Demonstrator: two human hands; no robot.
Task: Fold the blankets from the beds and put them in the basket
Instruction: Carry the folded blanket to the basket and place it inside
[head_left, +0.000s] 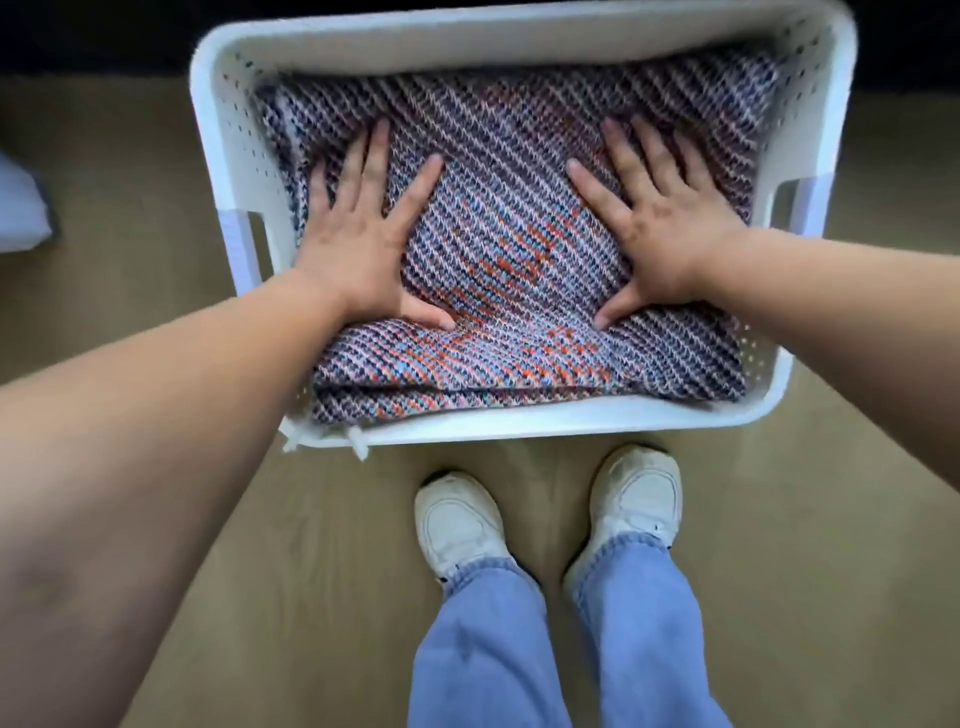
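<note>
A folded knitted blanket, striped purple, white, blue and orange, lies inside a white perforated plastic basket on the floor. It fills the basket almost wall to wall, and its folded edge shows along the near side. My left hand presses flat on the blanket's left half with the fingers spread. On the right half, my right hand presses down the same way. Neither hand holds anything.
The basket stands on a tan wooden floor just ahead of my white shoes and blue jeans. A pale object pokes in at the left edge. Beyond the basket's far side lies a dark area.
</note>
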